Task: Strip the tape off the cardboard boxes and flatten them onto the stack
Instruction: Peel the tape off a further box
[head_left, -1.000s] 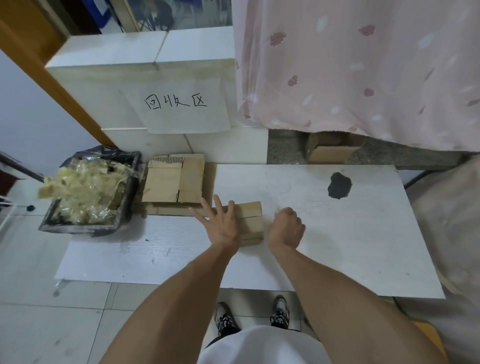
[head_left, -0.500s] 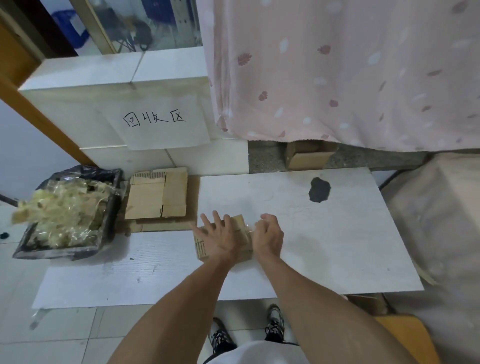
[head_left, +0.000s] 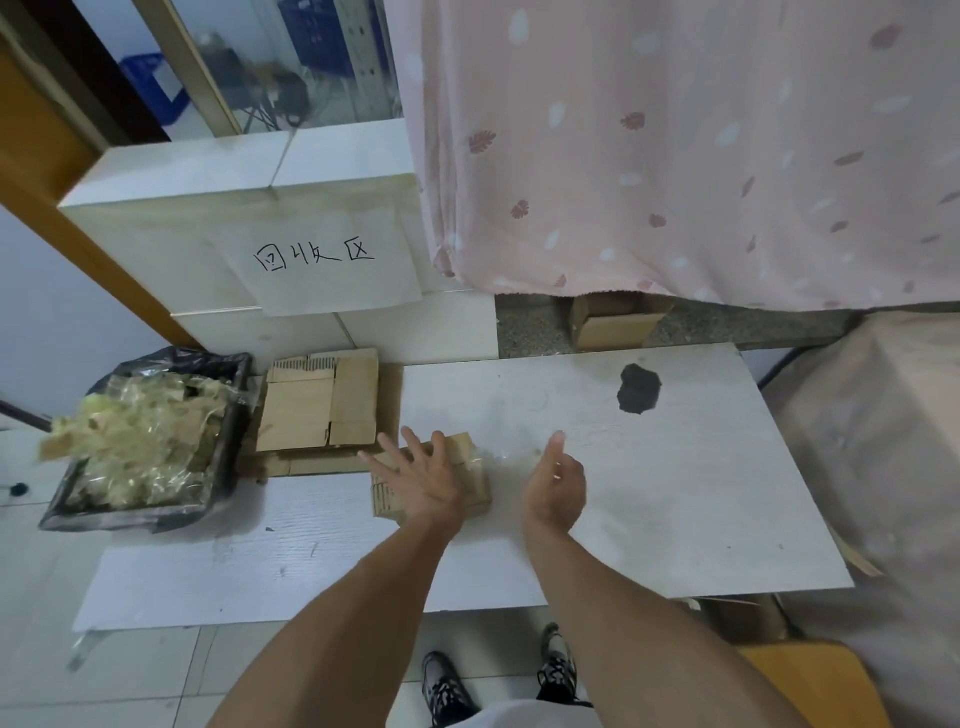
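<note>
My left hand presses flat, fingers spread, on the small brown cardboard box near the middle of the white table. My right hand pinches a strip of clear tape stretched from the box's right side. Far left lies the stack of flattened cardboard, then the black bin of tape scraps.

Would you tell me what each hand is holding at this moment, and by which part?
The left hand presses flat on top of the cardboard box. The right hand seems to pinch clear tape by its free end; blur leaves that uncertain.
</note>
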